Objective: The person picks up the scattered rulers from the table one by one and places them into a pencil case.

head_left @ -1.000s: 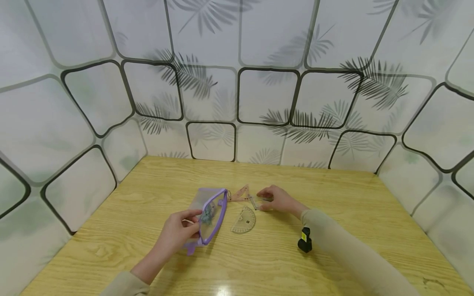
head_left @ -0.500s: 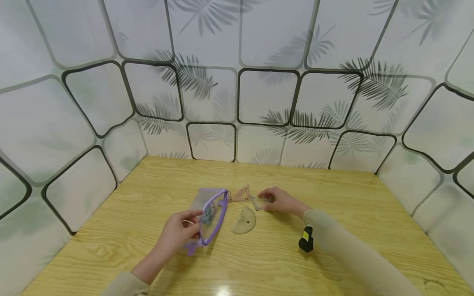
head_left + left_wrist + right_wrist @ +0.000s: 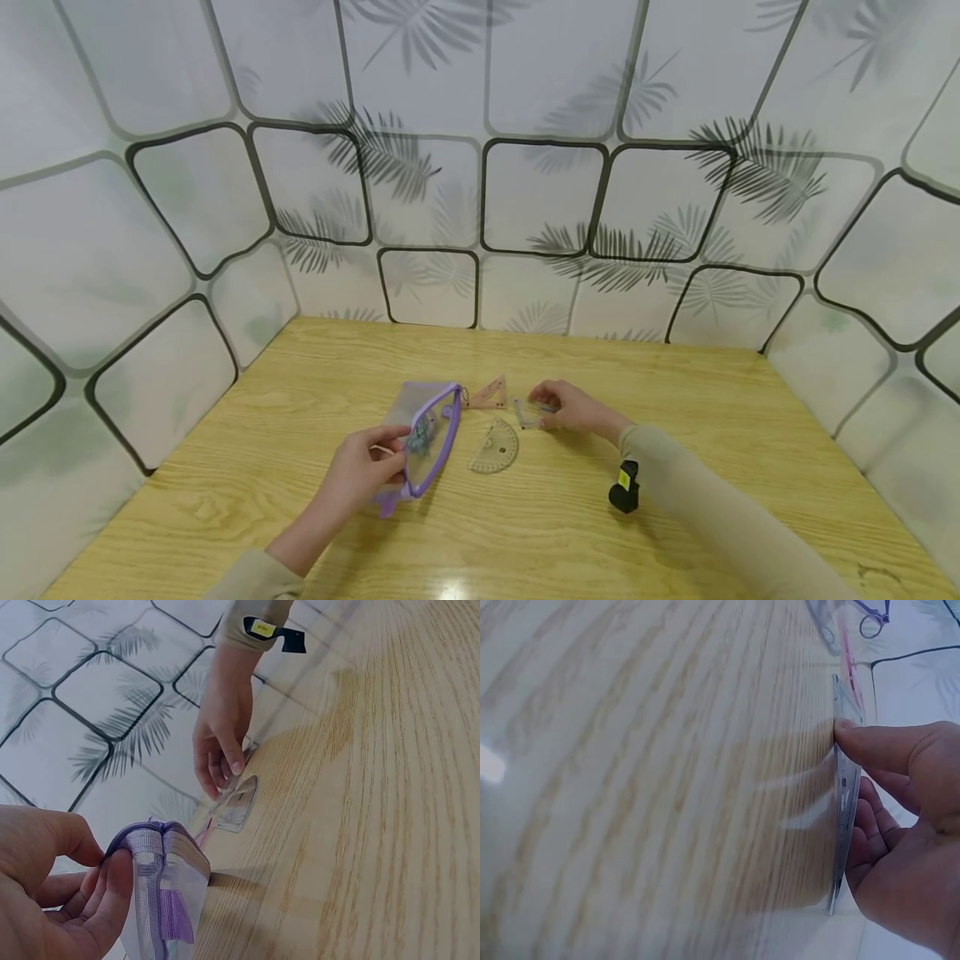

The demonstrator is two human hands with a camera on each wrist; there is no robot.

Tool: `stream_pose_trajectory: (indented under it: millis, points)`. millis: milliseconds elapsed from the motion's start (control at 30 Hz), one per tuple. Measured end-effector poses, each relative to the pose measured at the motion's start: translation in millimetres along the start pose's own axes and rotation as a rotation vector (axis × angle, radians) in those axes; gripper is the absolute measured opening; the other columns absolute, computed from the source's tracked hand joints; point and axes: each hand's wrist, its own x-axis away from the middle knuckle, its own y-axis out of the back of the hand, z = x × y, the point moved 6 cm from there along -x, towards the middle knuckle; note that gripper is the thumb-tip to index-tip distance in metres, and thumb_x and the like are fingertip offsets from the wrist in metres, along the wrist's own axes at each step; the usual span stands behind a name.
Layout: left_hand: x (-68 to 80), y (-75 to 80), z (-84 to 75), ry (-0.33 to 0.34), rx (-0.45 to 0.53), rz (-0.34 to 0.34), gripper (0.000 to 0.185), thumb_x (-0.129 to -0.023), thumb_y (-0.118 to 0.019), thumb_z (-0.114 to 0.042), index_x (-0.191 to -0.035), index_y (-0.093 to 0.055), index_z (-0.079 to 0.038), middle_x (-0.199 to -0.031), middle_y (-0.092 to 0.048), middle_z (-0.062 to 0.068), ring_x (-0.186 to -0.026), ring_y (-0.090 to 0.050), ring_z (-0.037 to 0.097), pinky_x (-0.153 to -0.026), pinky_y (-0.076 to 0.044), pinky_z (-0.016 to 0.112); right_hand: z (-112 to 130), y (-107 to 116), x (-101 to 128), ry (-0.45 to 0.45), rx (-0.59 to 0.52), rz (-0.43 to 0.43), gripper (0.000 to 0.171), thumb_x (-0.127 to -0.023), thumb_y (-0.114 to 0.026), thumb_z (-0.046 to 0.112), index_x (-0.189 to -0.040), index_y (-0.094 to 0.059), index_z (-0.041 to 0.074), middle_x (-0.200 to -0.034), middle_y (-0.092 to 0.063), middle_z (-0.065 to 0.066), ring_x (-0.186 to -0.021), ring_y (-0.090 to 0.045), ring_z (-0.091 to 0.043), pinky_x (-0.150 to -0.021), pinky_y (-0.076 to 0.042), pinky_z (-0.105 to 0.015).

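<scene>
Pouch (image 3: 423, 433) held open by left grip (image 3: 360, 475). Ruler (image 3: 531, 412) pinched by right grip (image 3: 570, 408), edge lifted off desk (image 3: 675, 400). Step judged: pick-up; next needs clean lift.

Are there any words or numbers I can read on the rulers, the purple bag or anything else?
None can be read.
Protractor: scale marks too small to read.
Clear ruler in the right hand: marks blurred.
Yellow label on the wrist camera: too small.
Purple pouch: no text visible.

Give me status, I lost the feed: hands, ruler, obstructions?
Left hand grips purple pouch. Right hand pinches clear ruler. Protractor lies between.
</scene>
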Motion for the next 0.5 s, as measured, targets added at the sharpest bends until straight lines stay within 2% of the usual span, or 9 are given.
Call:
stream_pose_trajectory:
  millis: [233,500]
  points:
    - [1.3,-0.1,-0.9,-0.008,0.000,0.001,0.040,-0.084,-0.060,0.006,-0.124,-0.064,0.009,-0.092,-0.062,0.011,-0.073,-0.065,0.013,-0.061,-0.064,0.025,1.9,0.5,5.8,0.000,0.006,0.005,0.039,-0.090,-0.070,0.010,-0.126,-0.057,0.004,-0.122,-0.059,-0.017,-0.111,-0.056,-0.029,-0.097,-0.051,-0.048]
    - [2.6,0.8,-2.2,0.015,0.011,0.002,0.040,-0.085,-0.059,0.005,-0.124,-0.065,0.006,-0.092,-0.062,0.011,-0.074,-0.065,0.014,-0.063,-0.064,0.024,-1.2,2.2,8.1,0.001,0.027,-0.005,0.040,-0.089,-0.072,0.013,-0.127,-0.058,0.009,-0.116,-0.061,-0.016,-0.099,-0.058,-0.023,-0.085,-0.053,-0.042]
